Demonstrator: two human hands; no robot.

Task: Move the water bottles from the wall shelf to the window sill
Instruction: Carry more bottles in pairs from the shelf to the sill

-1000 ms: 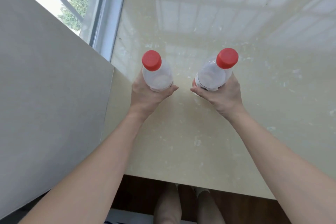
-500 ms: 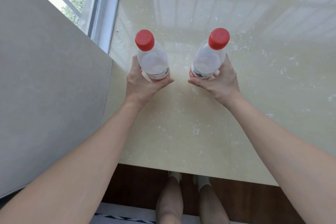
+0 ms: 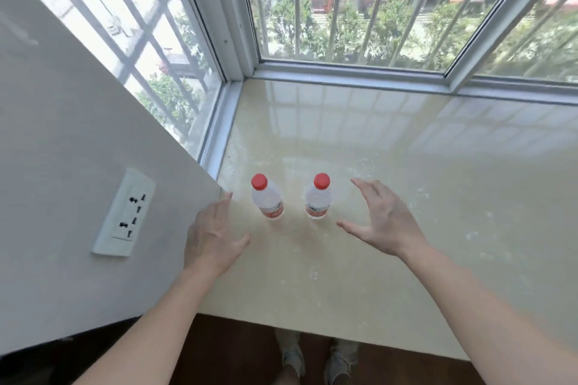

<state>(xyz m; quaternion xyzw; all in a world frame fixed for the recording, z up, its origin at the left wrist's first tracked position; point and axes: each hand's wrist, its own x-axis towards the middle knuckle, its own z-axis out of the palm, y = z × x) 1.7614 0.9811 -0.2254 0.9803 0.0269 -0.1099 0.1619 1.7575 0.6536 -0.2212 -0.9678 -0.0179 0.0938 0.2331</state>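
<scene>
Both bottles now stand upright on the window sill, released a moment ago. The left hand and right hand hover spread, touching nothing (this pair looks delivered).

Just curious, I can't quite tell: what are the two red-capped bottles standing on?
Both bottles, the left bottle and the right bottle, stand upright on the glossy cream window sill. Both hands are open beside them, touching neither. What lies beneath the sill cannot be seen.

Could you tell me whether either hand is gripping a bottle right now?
No, both bottles stand alone on the sill, with the left hand and right hand open beside them.
</scene>
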